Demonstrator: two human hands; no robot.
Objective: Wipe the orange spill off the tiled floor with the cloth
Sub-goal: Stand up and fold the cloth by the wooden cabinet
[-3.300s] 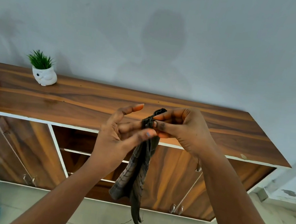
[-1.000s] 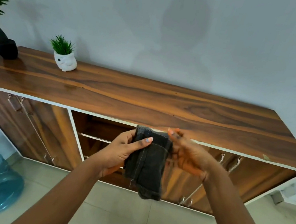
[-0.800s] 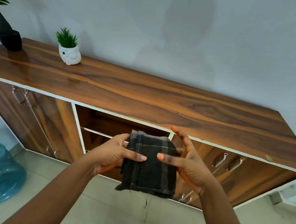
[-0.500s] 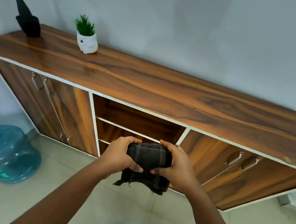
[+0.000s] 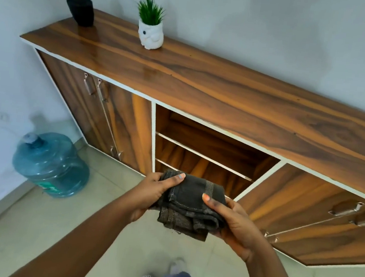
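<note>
In mid-air in front of the open middle shelves of the long walnut-veneer cabinet (image 5: pixel 229 91), the dark grey checked cloth (image 5: pixel 189 205) is now sitting as a thick folded pad, where a few seconds ago it was dangling as one loose strip from pinched fingertips. The left hand (image 5: pixel 151 192) is gripping its left end, thumb laid over the top fold, and the right hand (image 5: pixel 233 221) is cupping its right end with the thumb pressing on the upper face; the fingers of both are clamped on the cloth. The view has also been tipping downward, so more of the pale tiled floor (image 5: pixel 54 226) is showing (with a blue water jug (image 5: pixel 50 165) standing by the cabinet's left end). I judge the folding to be about done and the wiping not yet begun; no orange spill is appearing on the floor in view. The pad's long axis is running left to right between the hands, roughly parallel to the cabinet's front edge, its broad face turned up, its loose hems hanging toward the floor.
</note>
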